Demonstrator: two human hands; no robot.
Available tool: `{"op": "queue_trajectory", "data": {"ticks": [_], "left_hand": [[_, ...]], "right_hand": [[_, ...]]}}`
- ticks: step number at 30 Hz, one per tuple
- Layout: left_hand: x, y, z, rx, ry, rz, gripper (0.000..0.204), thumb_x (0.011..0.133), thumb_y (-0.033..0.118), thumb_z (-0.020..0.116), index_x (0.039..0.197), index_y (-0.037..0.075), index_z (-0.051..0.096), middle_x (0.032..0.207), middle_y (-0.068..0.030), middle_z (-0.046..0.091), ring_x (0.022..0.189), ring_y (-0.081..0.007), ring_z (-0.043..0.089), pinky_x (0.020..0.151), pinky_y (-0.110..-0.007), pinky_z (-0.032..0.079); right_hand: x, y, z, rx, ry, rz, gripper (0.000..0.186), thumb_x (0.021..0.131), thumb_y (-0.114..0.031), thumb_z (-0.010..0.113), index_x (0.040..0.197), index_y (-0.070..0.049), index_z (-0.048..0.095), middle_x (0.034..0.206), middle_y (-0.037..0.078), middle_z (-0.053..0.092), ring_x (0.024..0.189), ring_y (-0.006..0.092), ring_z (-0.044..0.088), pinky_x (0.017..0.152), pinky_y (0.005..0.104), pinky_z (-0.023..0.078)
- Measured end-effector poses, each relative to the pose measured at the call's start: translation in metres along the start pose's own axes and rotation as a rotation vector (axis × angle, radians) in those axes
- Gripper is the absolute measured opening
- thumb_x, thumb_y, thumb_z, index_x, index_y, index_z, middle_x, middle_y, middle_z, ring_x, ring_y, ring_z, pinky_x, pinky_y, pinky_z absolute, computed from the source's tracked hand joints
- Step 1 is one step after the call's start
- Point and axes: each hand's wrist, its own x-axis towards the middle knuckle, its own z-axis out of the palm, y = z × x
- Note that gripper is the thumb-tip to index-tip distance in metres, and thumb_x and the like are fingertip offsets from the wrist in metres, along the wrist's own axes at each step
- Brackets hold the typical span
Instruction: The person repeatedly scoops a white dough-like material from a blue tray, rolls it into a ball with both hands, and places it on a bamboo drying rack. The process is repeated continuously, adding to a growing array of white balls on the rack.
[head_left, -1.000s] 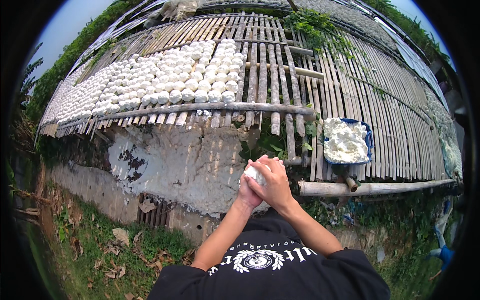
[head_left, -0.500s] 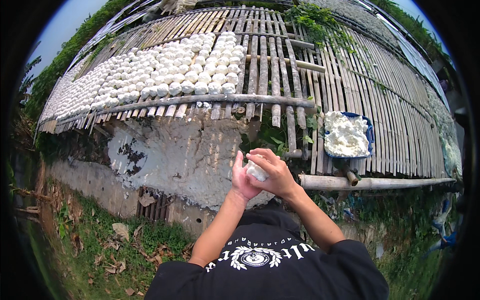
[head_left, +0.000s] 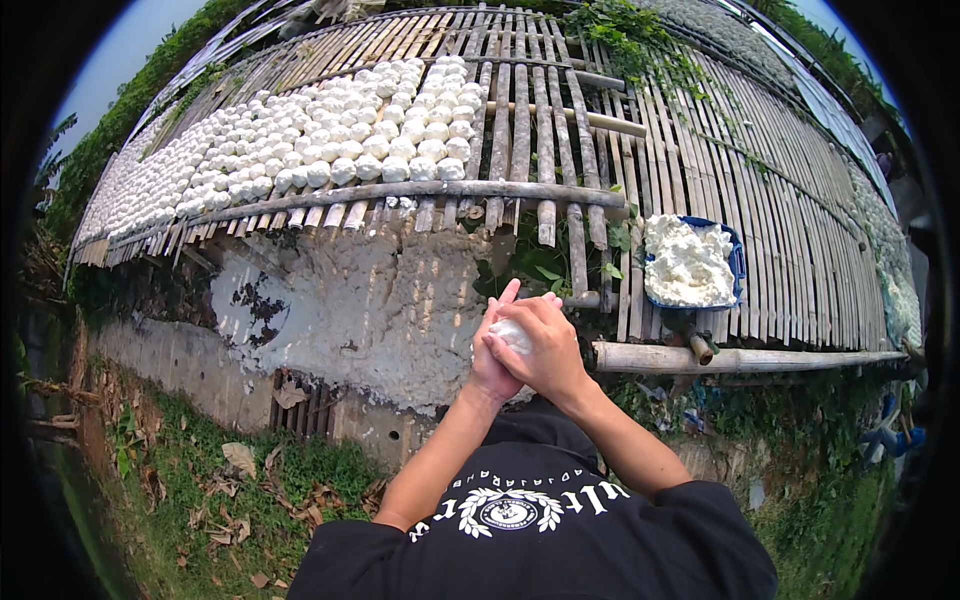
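A lump of soft white paste (head_left: pixel 513 336) is pressed between my two palms in front of my chest. My left hand (head_left: pixel 492 362) cups it from the left and below. Over its right side my right hand (head_left: pixel 548 345) is closed, fingers bent across the top. Only part of the lump shows between the hands. To the right of them, a blue basket (head_left: pixel 741 268) heaped with the same white paste (head_left: pixel 690 262) stands on the bamboo slats. Farther left, many rounded white lumps (head_left: pixel 372 146) lie in close rows on the rack.
The bamboo slat rack (head_left: pixel 520 130) has gaps between its slats. A thick bamboo pole (head_left: pixel 760 360) runs along its near right edge. Green vines (head_left: pixel 625 50) grow over the far part. Below lie a white-crusted slope (head_left: pixel 360 310), a concrete ledge (head_left: pixel 170 360) and grass with dry leaves (head_left: pixel 220 490).
My right hand has closed further over the white lump, its fingers now lying flatter against my left hand. The whole view has shifted slightly.
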Motion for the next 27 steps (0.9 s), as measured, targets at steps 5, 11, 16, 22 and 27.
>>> {"op": "queue_trajectory", "data": {"ticks": [5,11,16,22,27], "left_hand": [[-0.001,0.010,-0.009,-0.301,-0.170,-0.309,0.073,0.113,0.065,0.033,0.165,0.015,0.042,0.159,-0.0174,0.054,0.146,-0.0339,0.054,0.124,-0.052,0.043],[-0.008,-0.002,-0.013,0.089,-0.074,0.046,0.069,0.114,0.064,0.033,0.153,0.012,0.054,0.148,-0.0140,0.063,0.137,-0.0311,0.062,0.117,-0.050,0.050],[-0.003,0.010,-0.007,-0.468,-0.315,-0.290,0.074,0.113,0.066,0.032,0.154,0.009,0.053,0.151,-0.0167,0.062,0.140,-0.0341,0.060,0.121,-0.053,0.046],[-0.001,0.010,-0.009,0.040,-0.120,-0.125,0.076,0.111,0.068,0.035,0.152,0.007,0.054,0.157,-0.0177,0.057,0.145,-0.0329,0.055,0.124,-0.050,0.044],[0.003,0.015,-0.003,-0.067,0.027,-0.183,0.076,0.111,0.068,0.034,0.153,0.007,0.052,0.156,-0.0218,0.055,0.144,-0.0365,0.055,0.122,-0.051,0.044]], "right_hand": [[0.004,0.000,-0.011,0.098,-0.147,-0.197,0.045,0.081,-0.026,0.085,0.121,-0.008,0.076,0.118,0.012,0.071,0.110,0.0332,0.067,0.104,0.0473,0.050],[0.002,-0.001,-0.004,0.087,-0.030,0.053,0.053,0.084,-0.028,0.087,0.130,-0.007,0.071,0.133,0.019,0.065,0.120,0.0382,0.064,0.100,0.0502,0.053],[0.003,0.001,-0.002,-0.006,-0.085,-0.198,0.052,0.082,-0.027,0.090,0.126,-0.005,0.071,0.125,0.018,0.069,0.118,0.0377,0.066,0.097,0.0459,0.054],[0.011,-0.001,-0.002,0.093,-0.126,0.000,0.058,0.082,-0.024,0.090,0.131,-0.004,0.068,0.121,0.017,0.072,0.113,0.0369,0.069,0.102,0.0459,0.054],[0.012,-0.005,-0.003,0.053,-0.152,-0.163,0.063,0.082,-0.027,0.089,0.136,-0.005,0.066,0.125,0.017,0.069,0.118,0.0353,0.066,0.103,0.0473,0.052]]}}
